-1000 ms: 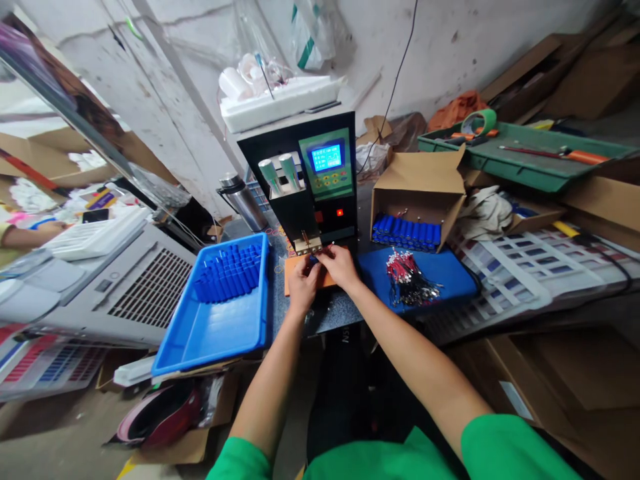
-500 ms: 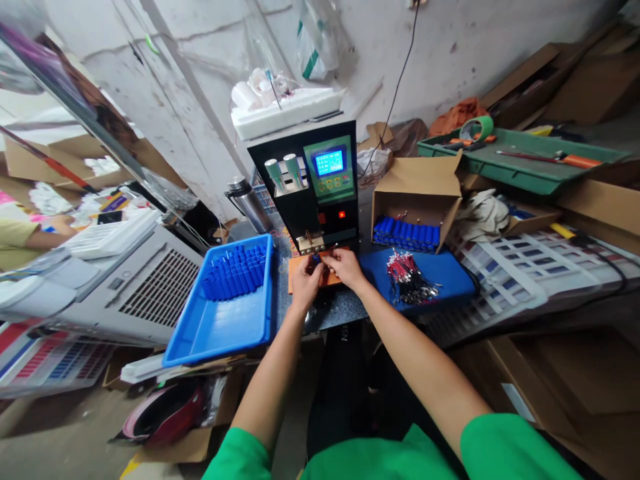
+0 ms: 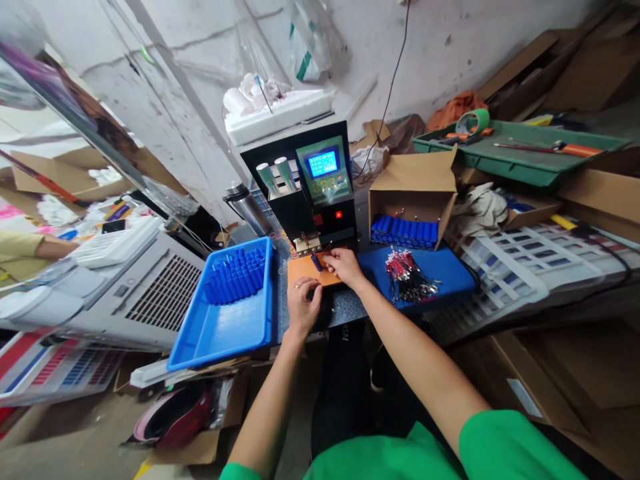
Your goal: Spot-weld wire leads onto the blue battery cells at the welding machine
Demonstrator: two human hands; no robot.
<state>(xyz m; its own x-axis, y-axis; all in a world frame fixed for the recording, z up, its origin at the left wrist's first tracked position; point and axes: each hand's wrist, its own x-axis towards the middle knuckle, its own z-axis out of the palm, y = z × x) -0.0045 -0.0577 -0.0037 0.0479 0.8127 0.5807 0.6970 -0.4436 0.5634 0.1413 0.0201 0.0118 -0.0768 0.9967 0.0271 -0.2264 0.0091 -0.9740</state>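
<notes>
A black spot welder [image 3: 320, 200] with a lit blue screen stands at the middle of the bench. Below its tip lies an orange pad [image 3: 303, 269]. My right hand [image 3: 343, 265] is closed in a pinch on a small blue battery cell [image 3: 316, 261] on that pad, right under the welder's tip. My left hand [image 3: 303, 308] rests nearer to me at the pad's front edge, fingers loosely curled, a ring on one finger, nothing visible in it.
A blue tray [image 3: 223, 330] with several blue cells sits left. A cardboard box [image 3: 413, 193] of blue cells stands right of the welder; red-and-black wire leads [image 3: 407, 277] lie on a blue mat [image 3: 450, 273]. A green tray [image 3: 520, 157] sits far right. Another person's arm [image 3: 35, 248] shows far left.
My left hand has drawn back from the cell under the welder's tip toward me. My right hand stays pinched on the cell at the pad.
</notes>
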